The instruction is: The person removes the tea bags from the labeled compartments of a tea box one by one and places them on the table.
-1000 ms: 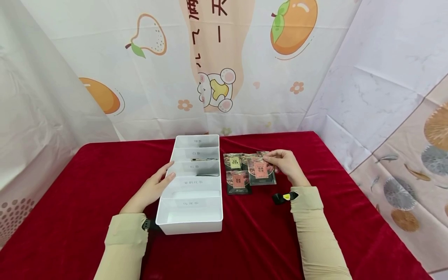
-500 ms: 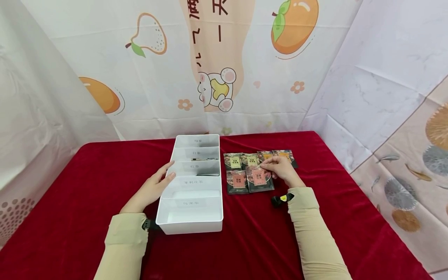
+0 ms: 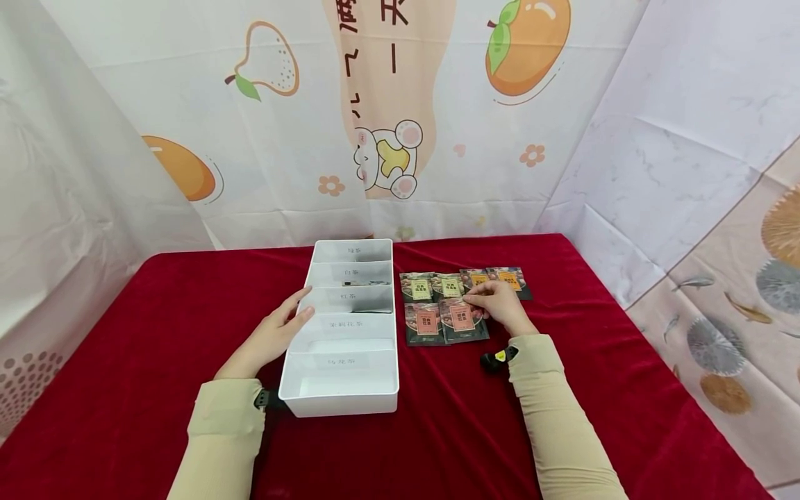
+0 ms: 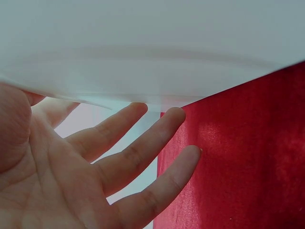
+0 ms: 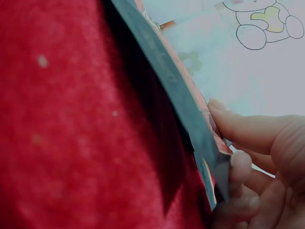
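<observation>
A pale backdrop (image 3: pixel 275 187) printed with fruit and a cartoon animal hangs behind the white box, and here's the desk (image 3: pixel 156 333), dressed in deep red cloth. The white box (image 3: pixel 340 405) stands on it, five compartments running front to back, something flat and dark in the third from the back (image 3: pixel 371 310), and a packet edge showing in the second (image 3: pixel 365 283).

At the box's left side, the left hand (image 3: pixel 271 338) rests, its grip loose, fingers spread along the wall. Over to the right of the box, there's the action: the right hand (image 3: pixel 505 305) has its grip pinched, thumb and fingers on the upper right corner of a red-labelled sachet (image 3: pixel 462 330)! The wrist view catches it edge-on, a dark shadow underneath.

Between that sachet and the box lies another red-labelled one (image 3: pixel 425 337). Behind them, reading outward from the box: two yellow-green-labelled sachets (image 3: pixel 417 292), then two orange-labelled ones (image 3: pixel 512 281), the fingers partly covering the nearer of this pair.
</observation>
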`<state>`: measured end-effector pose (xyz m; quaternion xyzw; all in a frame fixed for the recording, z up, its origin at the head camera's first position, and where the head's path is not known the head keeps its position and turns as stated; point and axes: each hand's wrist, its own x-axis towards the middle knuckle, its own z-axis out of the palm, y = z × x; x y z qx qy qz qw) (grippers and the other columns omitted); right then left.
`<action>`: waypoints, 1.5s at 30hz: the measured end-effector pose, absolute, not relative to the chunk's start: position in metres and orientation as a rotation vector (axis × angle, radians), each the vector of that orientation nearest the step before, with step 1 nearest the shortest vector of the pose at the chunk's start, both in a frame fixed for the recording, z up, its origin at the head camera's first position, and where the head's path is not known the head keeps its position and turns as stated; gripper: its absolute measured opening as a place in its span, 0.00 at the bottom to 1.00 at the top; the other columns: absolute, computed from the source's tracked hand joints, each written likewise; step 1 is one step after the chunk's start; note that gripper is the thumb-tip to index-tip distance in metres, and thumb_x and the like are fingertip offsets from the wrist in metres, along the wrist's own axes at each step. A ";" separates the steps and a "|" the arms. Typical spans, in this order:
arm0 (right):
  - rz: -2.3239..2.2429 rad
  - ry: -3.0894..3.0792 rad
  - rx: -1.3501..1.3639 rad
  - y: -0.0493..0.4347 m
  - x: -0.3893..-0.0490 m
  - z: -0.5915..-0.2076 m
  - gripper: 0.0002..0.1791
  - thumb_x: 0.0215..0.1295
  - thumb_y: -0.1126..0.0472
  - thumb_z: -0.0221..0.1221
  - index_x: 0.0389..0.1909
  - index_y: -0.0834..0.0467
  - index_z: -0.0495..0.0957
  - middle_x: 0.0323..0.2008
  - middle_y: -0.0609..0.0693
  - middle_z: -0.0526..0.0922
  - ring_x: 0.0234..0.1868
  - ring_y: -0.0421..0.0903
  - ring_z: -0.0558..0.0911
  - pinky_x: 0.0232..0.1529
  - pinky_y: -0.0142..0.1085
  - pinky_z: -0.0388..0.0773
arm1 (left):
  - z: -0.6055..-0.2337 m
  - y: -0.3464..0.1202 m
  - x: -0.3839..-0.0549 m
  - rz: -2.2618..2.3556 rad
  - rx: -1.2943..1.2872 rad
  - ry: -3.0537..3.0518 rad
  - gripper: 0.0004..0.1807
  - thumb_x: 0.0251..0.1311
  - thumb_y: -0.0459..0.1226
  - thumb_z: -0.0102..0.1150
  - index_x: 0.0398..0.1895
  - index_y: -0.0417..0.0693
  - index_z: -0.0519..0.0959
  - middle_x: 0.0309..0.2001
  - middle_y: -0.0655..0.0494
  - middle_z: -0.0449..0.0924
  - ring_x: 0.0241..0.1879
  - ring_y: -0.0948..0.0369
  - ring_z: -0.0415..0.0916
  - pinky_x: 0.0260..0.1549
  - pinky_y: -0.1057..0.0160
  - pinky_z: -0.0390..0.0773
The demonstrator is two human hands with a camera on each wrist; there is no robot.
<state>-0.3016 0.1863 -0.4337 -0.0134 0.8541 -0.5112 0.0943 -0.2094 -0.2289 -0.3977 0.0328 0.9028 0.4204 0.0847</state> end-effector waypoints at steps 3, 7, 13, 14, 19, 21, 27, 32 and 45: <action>-1.499 2.547 -0.031 0.185 -0.302 -0.434 0.13 0.68 0.59 0.63 0.45 0.64 0.83 0.26 0.46 0.84 0.23 0.39 0.80 0.26 0.32 0.76 | -0.397 -0.228 -0.209 1.256 0.094 2.693 0.36 0.75 0.51 0.45 0.80 0.52 0.48 0.71 0.31 0.60 0.51 0.46 0.79 0.55 0.43 0.77; -1.477 2.571 -0.015 0.184 -0.302 -0.433 0.13 0.68 0.58 0.63 0.46 0.64 0.83 0.28 0.47 0.85 0.24 0.39 0.80 0.27 0.33 0.77 | -0.397 -0.228 -0.209 1.252 0.097 2.697 0.36 0.75 0.51 0.44 0.80 0.52 0.48 0.72 0.31 0.59 0.52 0.45 0.78 0.56 0.42 0.77; -1.454 2.637 0.001 0.183 -0.300 -0.430 0.14 0.67 0.59 0.63 0.47 0.64 0.84 0.29 0.51 0.87 0.23 0.39 0.80 0.27 0.33 0.78 | -0.397 -0.229 -0.209 1.251 0.104 2.692 0.36 0.75 0.52 0.44 0.80 0.52 0.47 0.72 0.31 0.58 0.53 0.44 0.78 0.56 0.42 0.76; -1.451 2.645 0.007 0.183 -0.300 -0.430 0.13 0.67 0.59 0.63 0.47 0.64 0.84 0.29 0.51 0.87 0.22 0.39 0.80 0.27 0.33 0.78 | -0.397 -0.228 -0.209 1.253 0.104 2.691 0.36 0.75 0.52 0.44 0.80 0.52 0.47 0.72 0.31 0.58 0.53 0.44 0.78 0.56 0.42 0.76; -1.383 2.714 0.017 0.184 -0.298 -0.427 0.15 0.67 0.58 0.63 0.49 0.63 0.84 0.37 0.58 0.87 0.22 0.41 0.78 0.26 0.34 0.77 | -0.396 -0.228 -0.209 1.259 0.101 2.688 0.37 0.75 0.52 0.44 0.80 0.52 0.47 0.72 0.31 0.59 0.51 0.46 0.80 0.54 0.44 0.78; -1.357 2.751 0.031 0.184 -0.298 -0.426 0.15 0.68 0.57 0.62 0.49 0.63 0.84 0.44 0.61 0.86 0.21 0.41 0.77 0.25 0.34 0.77 | -0.397 -0.229 -0.209 1.260 0.105 2.689 0.37 0.75 0.52 0.44 0.80 0.52 0.47 0.71 0.31 0.60 0.51 0.46 0.80 0.54 0.44 0.79; -1.393 2.811 0.041 0.182 -0.297 -0.422 0.17 0.68 0.56 0.62 0.51 0.62 0.83 0.46 0.64 0.84 0.19 0.43 0.77 0.23 0.36 0.76 | -0.399 -0.230 -0.210 1.258 0.107 2.687 0.37 0.75 0.52 0.44 0.80 0.52 0.47 0.71 0.31 0.60 0.52 0.45 0.80 0.55 0.44 0.78; -1.452 2.837 -0.001 0.180 -0.297 -0.418 0.17 0.67 0.57 0.62 0.53 0.62 0.83 0.45 0.63 0.84 0.19 0.48 0.78 0.23 0.36 0.76 | -0.397 -0.229 -0.209 1.259 0.105 2.686 0.37 0.75 0.51 0.45 0.80 0.51 0.48 0.70 0.31 0.61 0.50 0.47 0.81 0.53 0.45 0.79; -1.602 2.798 -0.031 0.172 -0.290 -0.405 0.20 0.69 0.51 0.61 0.54 0.59 0.81 0.42 0.64 0.83 0.26 0.64 0.79 0.24 0.40 0.77 | -0.398 -0.228 -0.209 1.250 0.104 2.689 0.36 0.75 0.51 0.44 0.80 0.52 0.47 0.70 0.31 0.62 0.50 0.47 0.80 0.52 0.45 0.80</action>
